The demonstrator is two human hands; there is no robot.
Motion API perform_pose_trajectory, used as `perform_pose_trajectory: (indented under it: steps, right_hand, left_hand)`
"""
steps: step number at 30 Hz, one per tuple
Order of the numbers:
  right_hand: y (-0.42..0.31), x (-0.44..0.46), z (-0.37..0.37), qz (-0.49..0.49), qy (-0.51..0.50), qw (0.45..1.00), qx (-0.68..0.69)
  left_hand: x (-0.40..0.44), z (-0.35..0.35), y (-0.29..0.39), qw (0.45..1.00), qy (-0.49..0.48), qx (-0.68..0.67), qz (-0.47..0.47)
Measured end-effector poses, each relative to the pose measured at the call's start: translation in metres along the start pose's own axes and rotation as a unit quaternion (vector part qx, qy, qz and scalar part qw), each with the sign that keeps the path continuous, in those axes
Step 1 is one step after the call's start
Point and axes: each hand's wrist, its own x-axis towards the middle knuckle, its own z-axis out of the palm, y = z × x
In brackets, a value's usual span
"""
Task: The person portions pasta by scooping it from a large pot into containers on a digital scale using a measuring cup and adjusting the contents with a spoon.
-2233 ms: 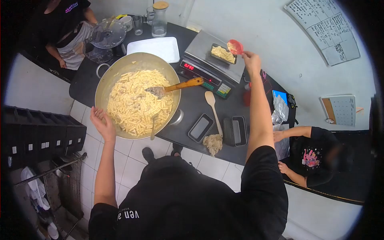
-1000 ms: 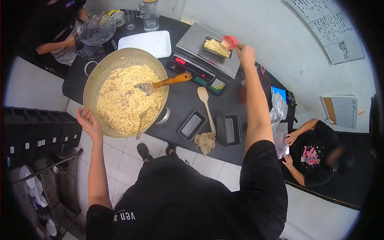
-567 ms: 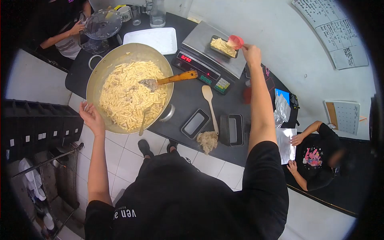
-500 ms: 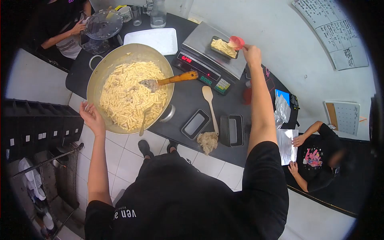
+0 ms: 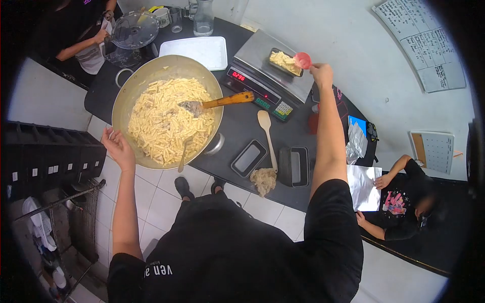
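Note:
My right hand (image 5: 322,76) grips a red scoop (image 5: 303,60) by its handle, its bowl at the right edge of a small black tray of pasta (image 5: 285,62). That tray rests on the scale (image 5: 252,91), whose red display seems to read 0.296. My left hand (image 5: 117,145), fingers apart and empty, is at the left rim of the large pot (image 5: 118,108). Pasta (image 5: 166,121) fills much of the pot, with a wooden-handled spatula (image 5: 227,100) and a metal spoon (image 5: 184,156) in it.
A wooden spoon (image 5: 268,136), a crumpled cloth (image 5: 263,181), an unfilled black tray (image 5: 249,158) and stacked trays (image 5: 294,166) lie nearer me. Behind the pot is a white tray (image 5: 202,52). One co-worker (image 5: 394,202) handles foil (image 5: 364,188); another (image 5: 76,35) stands at the upper left.
The scale's red display has gone from 0.290 to what looks like 0.296. The scoop has tilted slightly over the tray's edge. The co-worker at right has shifted the foil sheet. The view has moved slightly.

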Motion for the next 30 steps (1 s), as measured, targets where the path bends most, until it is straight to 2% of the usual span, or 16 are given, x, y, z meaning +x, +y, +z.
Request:
perform_pose_trajectory:
  steps: [1, 5, 7, 11, 13, 14, 16, 17, 19, 23, 24, 25, 26, 28, 29, 30]
  right_hand:
    - [0.0, -0.002, -0.001, 0.041, -0.02, 0.999, 0.019]
    - [0.009, -0.004, 0.005, 0.031, -0.013, 0.999, 0.036]
    - [0.005, -0.003, 0.008, 0.036, 0.042, 0.998, 0.008]
    - [0.013, -0.001, 0.0, 0.033, 0.062, 0.997, -0.013]
    - [0.024, 0.003, 0.001, 0.075, 0.038, 0.987, 0.14]
    - [0.018, 0.001, 0.003, 0.071, 0.033, 0.986, 0.146]
    - [-0.012, -0.018, -0.029, 0.169, -0.034, 0.908, 0.381]
    - [-0.03, -0.025, -0.039, 0.166, -0.037, 0.908, 0.383]
    - [-0.075, -0.048, -0.054, 0.134, -0.103, 0.854, 0.492]
    - [-0.193, -0.118, -0.066, 0.06, -0.245, 0.872, 0.419]
    - [-0.226, -0.144, -0.068, 0.047, -0.287, 0.884, 0.365]
    - [-0.241, -0.166, -0.046, -0.055, -0.288, 0.892, 0.345]
    - [-0.258, -0.19, -0.022, -0.177, -0.205, 0.934, 0.232]
    - [-0.305, -0.233, -0.016, -0.222, -0.251, 0.936, 0.114]
    - [-0.316, -0.251, 0.003, -0.227, -0.245, 0.938, 0.097]
    - [-0.32, -0.266, 0.016, -0.286, -0.196, 0.934, 0.084]
  left_hand:
    - [0.0, 0.0, 0.0, 1.0, 0.0, 0.002, 0.0]
    - [0.0, 0.0, 0.001, 1.0, -0.004, 0.001, -0.003]
    - [0.0, 0.0, 0.002, 1.0, -0.006, 0.002, -0.001]
    - [0.0, 0.001, 0.002, 1.0, -0.004, 0.013, -0.002]
    - [0.0, 0.001, -0.002, 1.0, 0.003, -0.004, -0.004]
    - [0.0, 0.0, -0.003, 1.0, 0.007, 0.004, -0.004]
    - [-0.001, 0.002, -0.001, 0.999, 0.007, -0.03, -0.01]
    - [0.0, 0.002, 0.0, 1.0, 0.007, -0.017, -0.009]
    - [-0.001, 0.002, 0.003, 1.0, 0.008, -0.011, -0.002]
    - [0.0, 0.001, 0.001, 1.0, 0.002, 0.017, 0.008]
    - [0.0, 0.001, 0.001, 1.0, 0.001, 0.014, 0.01]
    - [0.0, 0.002, 0.001, 1.0, 0.003, -0.003, 0.001]
    - [0.0, 0.002, 0.001, 1.0, 0.004, -0.02, -0.008]
    - [0.0, 0.003, -0.001, 1.0, 0.001, -0.016, 0.002]
    - [0.001, 0.002, -0.001, 1.0, -0.002, -0.008, 0.008]
    - [0.001, 0.001, 0.0, 1.0, -0.002, -0.011, 0.011]
